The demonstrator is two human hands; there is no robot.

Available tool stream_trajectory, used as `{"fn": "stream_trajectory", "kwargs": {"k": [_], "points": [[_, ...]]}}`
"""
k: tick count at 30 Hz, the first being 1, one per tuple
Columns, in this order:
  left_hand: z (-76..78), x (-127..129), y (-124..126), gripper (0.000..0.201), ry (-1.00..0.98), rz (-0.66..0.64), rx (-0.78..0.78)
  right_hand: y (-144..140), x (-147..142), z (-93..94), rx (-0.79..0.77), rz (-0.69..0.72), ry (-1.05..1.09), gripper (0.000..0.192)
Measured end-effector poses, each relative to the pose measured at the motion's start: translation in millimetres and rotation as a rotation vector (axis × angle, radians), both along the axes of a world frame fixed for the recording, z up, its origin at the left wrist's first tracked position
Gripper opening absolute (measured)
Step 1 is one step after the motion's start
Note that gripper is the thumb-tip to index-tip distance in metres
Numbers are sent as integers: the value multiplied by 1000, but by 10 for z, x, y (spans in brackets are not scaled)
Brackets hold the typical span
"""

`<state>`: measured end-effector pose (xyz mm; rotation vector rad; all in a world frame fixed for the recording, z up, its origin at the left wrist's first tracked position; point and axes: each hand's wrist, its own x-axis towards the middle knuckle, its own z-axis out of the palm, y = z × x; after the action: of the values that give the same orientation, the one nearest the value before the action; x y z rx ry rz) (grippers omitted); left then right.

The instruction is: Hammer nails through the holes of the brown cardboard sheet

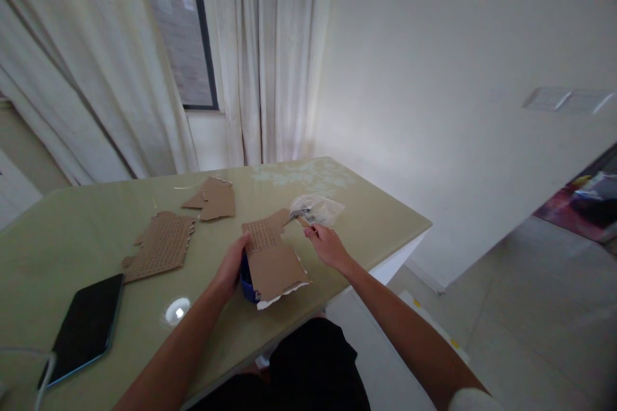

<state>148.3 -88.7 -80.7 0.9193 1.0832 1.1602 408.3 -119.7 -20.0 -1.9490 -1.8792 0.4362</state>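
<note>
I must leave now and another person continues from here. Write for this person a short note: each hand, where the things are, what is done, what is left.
Left hand: holds the near cardboard piece at its left edge, over a blue object that is mostly hidden.
Right hand: pinches a small tool; its tip is at the far right corner of that piece, beside a clear plastic bag.
Done: the piece has a grid of small holes in its far part. A second perforated piece lies to the left, a plain torn one behind.
Left: the near part of the held piece has no holes.
Also on the table: a dark tablet with cable.
</note>
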Motion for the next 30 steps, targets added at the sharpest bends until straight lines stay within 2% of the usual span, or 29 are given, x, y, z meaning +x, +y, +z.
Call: {"fn": "stream_trajectory", "kwargs": {"k": [2, 4, 9, 15, 19, 26, 28, 30], "points": [[16, 7, -12, 33, -29, -48, -62, 209, -116, -41, -7, -5, -11, 44], [36, -21, -8, 28, -43, -39, -88, 436, -243, -61, -2, -9, -25, 48], [91, -135, 18, 31, -85, 90, -65, 857, -474, -121, -41, 8, -68, 43], [169, -131, -4, 26, -167, 185, -73, 795, -505, -339, -101, -20, -158, 42], [185, -126, 8, 24, -203, 237, -66, 732, -484, -412, -106, -53, -197, 41], [189, -223, 39, 32, -227, 286, -53, 777, -449, -391, -34, -53, -122, 30], [214, -258, 45, 32, -246, 306, -77, 794, -463, -347, 1, -33, -55, 27], [247, -285, 49, 30, -257, 329, -102, 832, -519, -263, 30, 20, 44, 32]]}}
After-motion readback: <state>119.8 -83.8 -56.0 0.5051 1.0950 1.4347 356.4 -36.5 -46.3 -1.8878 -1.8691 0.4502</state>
